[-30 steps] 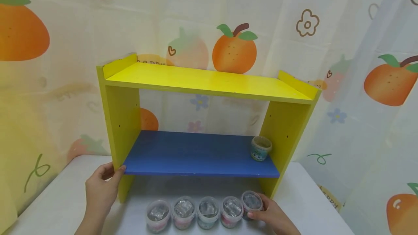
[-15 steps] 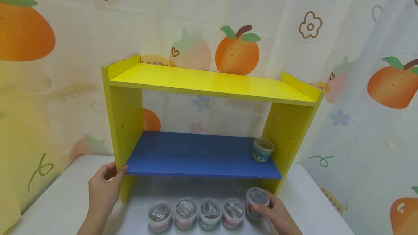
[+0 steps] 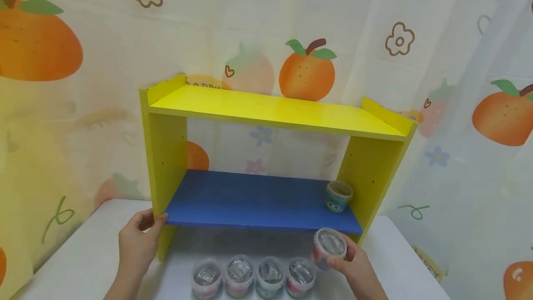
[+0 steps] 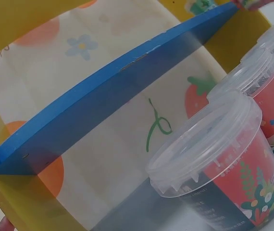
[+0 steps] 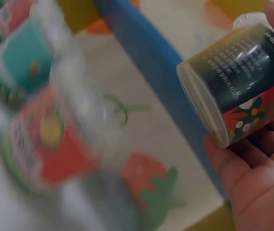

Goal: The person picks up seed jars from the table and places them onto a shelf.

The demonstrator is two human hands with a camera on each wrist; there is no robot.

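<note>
My right hand grips a clear-lidded plastic tub with a red and dark printed label, raised off the table in front of the blue board's right end. In the right wrist view the tub is tipped, its base facing left. On the left, my left hand holds the yellow side panel of a small shelf unit, thumb at the corner of its blue board. A greenish tub stands on that board at the right end.
Several lidded tubs, with pink-red or teal labels, stand in a row on the white table before the unit. The yellow top board spans above the blue one. A fruit-print curtain hangs behind.
My right hand has lifted the rightmost tub off the table, up and slightly right, away from the row. My left hand stays on the shelf unit. The head view has shifted slightly.
</note>
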